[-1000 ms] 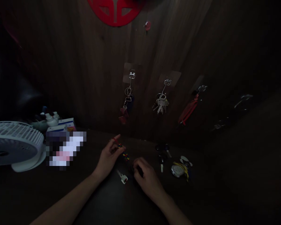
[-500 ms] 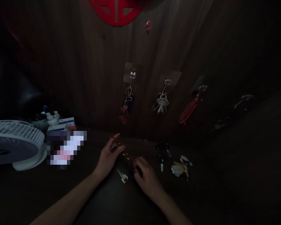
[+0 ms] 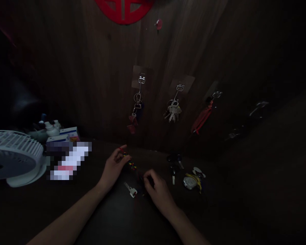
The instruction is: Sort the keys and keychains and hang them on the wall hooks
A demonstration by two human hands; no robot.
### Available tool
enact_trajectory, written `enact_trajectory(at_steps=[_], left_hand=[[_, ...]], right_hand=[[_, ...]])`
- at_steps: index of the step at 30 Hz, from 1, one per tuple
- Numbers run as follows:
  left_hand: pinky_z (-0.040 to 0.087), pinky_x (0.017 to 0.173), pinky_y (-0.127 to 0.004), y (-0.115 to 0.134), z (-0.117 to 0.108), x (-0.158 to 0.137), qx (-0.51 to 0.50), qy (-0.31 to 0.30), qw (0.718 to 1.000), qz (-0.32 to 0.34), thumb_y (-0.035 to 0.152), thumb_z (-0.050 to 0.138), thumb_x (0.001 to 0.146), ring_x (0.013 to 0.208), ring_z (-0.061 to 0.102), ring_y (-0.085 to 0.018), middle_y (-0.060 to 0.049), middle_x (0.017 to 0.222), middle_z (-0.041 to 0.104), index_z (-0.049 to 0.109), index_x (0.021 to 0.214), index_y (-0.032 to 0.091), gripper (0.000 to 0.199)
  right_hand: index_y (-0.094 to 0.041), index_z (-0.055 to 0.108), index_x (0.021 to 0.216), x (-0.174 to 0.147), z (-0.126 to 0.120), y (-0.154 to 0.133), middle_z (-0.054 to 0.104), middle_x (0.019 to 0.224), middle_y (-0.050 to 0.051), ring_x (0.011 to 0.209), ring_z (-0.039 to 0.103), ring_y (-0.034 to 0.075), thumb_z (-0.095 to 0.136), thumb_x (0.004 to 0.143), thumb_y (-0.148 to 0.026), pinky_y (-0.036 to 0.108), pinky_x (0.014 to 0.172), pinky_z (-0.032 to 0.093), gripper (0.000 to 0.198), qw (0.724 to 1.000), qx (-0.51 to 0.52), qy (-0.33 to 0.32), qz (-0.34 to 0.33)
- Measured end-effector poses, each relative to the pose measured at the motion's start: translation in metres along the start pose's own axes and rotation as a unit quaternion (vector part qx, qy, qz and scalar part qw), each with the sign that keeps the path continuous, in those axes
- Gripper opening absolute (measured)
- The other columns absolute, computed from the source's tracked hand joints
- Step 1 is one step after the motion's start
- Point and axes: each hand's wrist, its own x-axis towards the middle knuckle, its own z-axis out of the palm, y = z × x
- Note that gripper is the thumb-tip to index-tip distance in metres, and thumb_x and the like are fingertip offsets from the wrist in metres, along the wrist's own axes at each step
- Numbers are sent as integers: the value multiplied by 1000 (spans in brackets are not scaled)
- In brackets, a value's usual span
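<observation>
My left hand point(image 3: 114, 166) pinches a cord with small multicoloured beads point(image 3: 131, 165) between thumb and fingers, and a red loop shows at its upper end. My right hand point(image 3: 154, 185) is closed, thumb against fingers, at the cord's dark lower end. What exactly lies in that pinch is dim. Just below the cord, between both hands, a silver key point(image 3: 131, 190) rests on the dark tabletop. A faint reddish strand near it is hard to make out.
Right of my hands lie black-headed keys point(image 3: 173, 174) and a round silver fob point(image 3: 190, 182) with a yellow cord. Wall hooks hold a keyring with red tags point(image 3: 132, 123), a key bunch point(image 3: 173, 110) and a red cord point(image 3: 202, 119). A white fan point(image 3: 17, 156) and small boxes point(image 3: 68, 134) stand left.
The view has shifted slightly. My right hand has drawn a little away from the beaded cord's middle, leaving more of the lower end showing; my left hand keeps its pinch.
</observation>
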Motion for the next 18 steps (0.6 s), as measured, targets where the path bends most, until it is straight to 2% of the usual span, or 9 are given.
enact_trajectory(at_steps=[4, 9, 18], left_hand=[[45, 72, -26, -1, -1, 2, -1, 4, 1000, -6, 34, 65, 72, 75, 63, -15, 6, 66, 61, 56, 116, 21, 47], [45, 70, -26, -2, -1, 2, 5, 8, 1000, -16, 35, 66, 71, 73, 63, -15, 6, 64, 61, 57, 116, 20, 48], [45, 72, -27, 0, -1, 1, -8, 0, 1000, -30, 38, 66, 71, 75, 63, -16, 5, 67, 63, 56, 117, 20, 50]], right_hand=[[-21, 50, 86, 0, -2, 1, 57, 76, -1, 71, 56, 13, 40, 86, -16, 22, 65, 40, 11, 1000, 16, 6, -18], [-21, 55, 82, 0, -2, 0, 58, 75, 0, 71, 57, 13, 38, 87, -13, 22, 66, 41, 19, 999, 7, 3, -45], [-20, 61, 83, 1, 5, 2, 65, 72, 1, 65, 61, 14, 51, 79, -20, 22, 59, 45, 11, 999, 9, 48, 21]])
